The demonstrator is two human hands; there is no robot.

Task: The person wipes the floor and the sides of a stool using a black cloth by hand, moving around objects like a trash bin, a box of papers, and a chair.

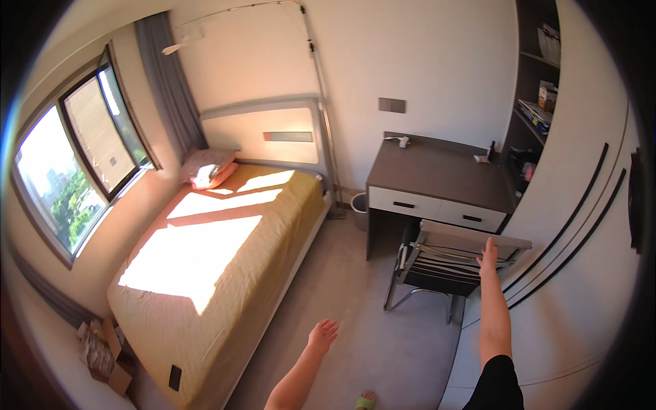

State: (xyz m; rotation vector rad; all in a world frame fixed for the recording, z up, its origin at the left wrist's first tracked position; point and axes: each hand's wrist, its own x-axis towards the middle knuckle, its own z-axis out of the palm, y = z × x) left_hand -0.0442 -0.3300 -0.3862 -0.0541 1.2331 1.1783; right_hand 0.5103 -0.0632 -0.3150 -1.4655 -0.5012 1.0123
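Note:
A metal-framed chair (443, 279) with a beige fabric backrest (456, 237) stands partly under the desk, its back towards me. My right hand (488, 256) grips the backrest right of its middle, arm stretched forward. Behind the chair is a dark-topped desk (435, 166) with two white drawers with black handles. My left hand (324, 334) hangs over the floor between bed and chair, fingers spread and holding nothing. One foot in a green slipper (365, 401) shows at the bottom.
A bed with a yellow sheet (277, 225) fills the left; a smartphone (175, 377) lies near its foot. Right is a white wardrobe (574, 287). A waste bin (360, 215) and a tall metal stand (326, 123) occupy the gap between bed and desk. Opened cardboard boxes (119, 378) sit lower left.

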